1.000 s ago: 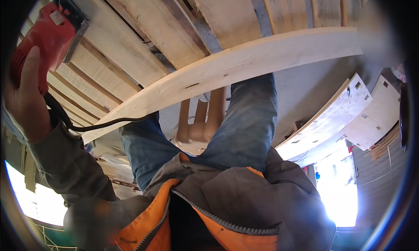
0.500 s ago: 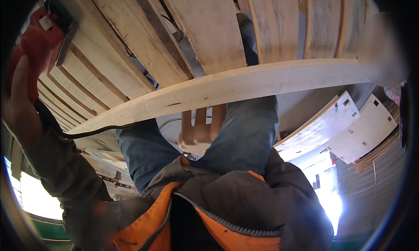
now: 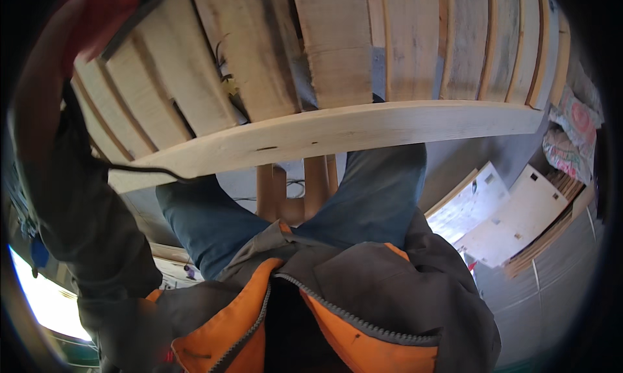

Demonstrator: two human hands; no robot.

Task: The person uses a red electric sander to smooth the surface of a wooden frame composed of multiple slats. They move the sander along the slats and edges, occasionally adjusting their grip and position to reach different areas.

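My left hand [image 3: 44,94], smeared by motion, is raised at the upper left and closed round a red corded power tool [image 3: 107,16]. The tool looks like a sander with a flat dark base, and it sits over the slats at the far left. A black cord [image 3: 146,170] runs from it along the near edge of the work. Below it lies a row of pale wooden slats [image 3: 341,55], side by side with gaps between them. Along their near ends runs a long board [image 3: 363,126]. My right hand is out of view.
My knees [image 3: 383,185] are under the near board. Between them stands a tan stool-like piece [image 3: 292,211]. At the right are pale panels with square holes [image 3: 516,217], and printed sacks [image 3: 574,139] lie beyond. Through the slat gaps, cords show on the floor.
My left hand has carried the red tool up and a little to the right. The view has shifted, bringing the board's right end and the sacks into sight. A blurred pale shape at the right is gone.
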